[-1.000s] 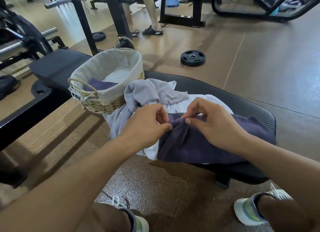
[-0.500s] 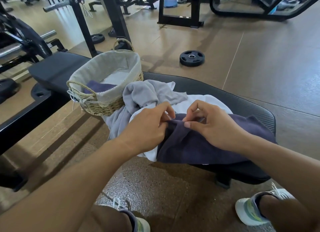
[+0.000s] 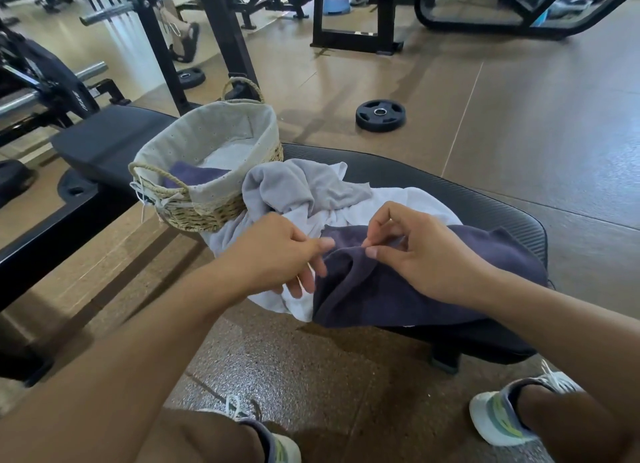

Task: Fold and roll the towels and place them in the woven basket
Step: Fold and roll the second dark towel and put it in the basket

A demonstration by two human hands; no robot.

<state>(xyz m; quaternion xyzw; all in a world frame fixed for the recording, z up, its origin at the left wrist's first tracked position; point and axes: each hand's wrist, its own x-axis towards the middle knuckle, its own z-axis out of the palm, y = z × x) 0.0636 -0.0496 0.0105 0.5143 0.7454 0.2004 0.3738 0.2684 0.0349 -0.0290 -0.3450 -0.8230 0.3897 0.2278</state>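
Pinching the dark purple towel (image 3: pixel 398 289) at its edge is the right hand (image 3: pixel 426 254); left hand (image 3: pixel 277 254) has loose fingers, gripping nothing. White towel (image 3: pixel 398 203) and grey towel (image 3: pixel 298 185) lie unfolded behind. Beyond, the woven basket (image 3: pixel 207 192) already holds a purple and a white one. No readable labels.

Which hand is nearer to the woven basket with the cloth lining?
The left hand. It lies just right of and below the woven basket, over the white towel. The right hand is farther right, pinching the dark purple towel.
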